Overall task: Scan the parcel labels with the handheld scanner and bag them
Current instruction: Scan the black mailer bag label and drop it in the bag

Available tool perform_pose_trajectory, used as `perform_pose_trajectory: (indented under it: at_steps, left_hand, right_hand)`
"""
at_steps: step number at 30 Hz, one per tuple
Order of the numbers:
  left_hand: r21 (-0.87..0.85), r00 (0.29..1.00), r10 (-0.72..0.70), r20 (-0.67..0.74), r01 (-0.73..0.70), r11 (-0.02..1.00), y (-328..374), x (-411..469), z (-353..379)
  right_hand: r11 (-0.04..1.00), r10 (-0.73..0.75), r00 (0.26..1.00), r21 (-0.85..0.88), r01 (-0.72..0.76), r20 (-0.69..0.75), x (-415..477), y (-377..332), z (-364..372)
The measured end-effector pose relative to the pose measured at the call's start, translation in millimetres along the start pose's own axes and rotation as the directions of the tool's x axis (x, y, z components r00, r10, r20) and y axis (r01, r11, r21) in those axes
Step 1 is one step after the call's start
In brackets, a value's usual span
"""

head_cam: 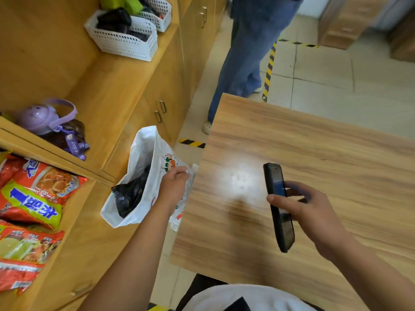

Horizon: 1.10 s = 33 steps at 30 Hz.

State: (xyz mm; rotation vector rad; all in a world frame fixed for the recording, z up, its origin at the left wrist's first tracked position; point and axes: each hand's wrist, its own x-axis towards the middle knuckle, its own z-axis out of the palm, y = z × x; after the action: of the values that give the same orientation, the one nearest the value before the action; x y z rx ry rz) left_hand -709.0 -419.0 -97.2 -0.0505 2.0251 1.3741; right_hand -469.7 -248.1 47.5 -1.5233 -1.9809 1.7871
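Head view: we see the wooden table (pixel 314 153) mostly bare, its left edge running beside a narrow strip of tiled floor (pixel 190 122), with the yellow cabinet (pixel 134 86) close on the other side of that gap. Far side of the table is open floor; a person in jeans (pixel 244 52) stands just past the far left corner. Our left hand (pixel 174 187) has its grip closed on the rim of a white plastic bag (pixel 143 149), which hangs in the gap off the table's left edge, mouth open. A dark parcel (pixel 132 194) sits inside the bag, below and left of that grip; label not readable. Our right hand (pixel 312 212) holds the handheld scanner (pixel 278 205) over the table, grip wrapped round its lower half, thumb on the screen side, well apart from the bag. On the cabinet: snack packets (pixel 33 198), a purple bottle (pixel 42 117), white baskets (pixel 125 39).
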Motion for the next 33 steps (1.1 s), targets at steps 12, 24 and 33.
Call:
perform_pose_trajectory:
  at_steps: [12, 24, 33]
  left_hand:
    - [0.137, 0.878, 0.205, 0.433, -0.289, 0.947, 74.8, -101.2, 269.2]
    - [0.389, 0.713, 0.095, 0.695, -0.484, 0.784, 55.6, -215.0, 527.4]
    - [0.415, 0.547, 0.022, 0.837, -0.661, 0.625, 33.8, -269.1, 705.1]
  right_hand:
    - [0.931, 0.167, 0.923, 0.363, -0.032, -0.346, -50.4, 107.7, -203.1]
    - [0.805, 0.339, 0.831, 0.593, -0.014, -0.441, -83.2, 247.8, -400.0]
    - [0.697, 0.482, 0.732, 0.717, 0.013, -0.482, -93.9, 309.3, -476.3]
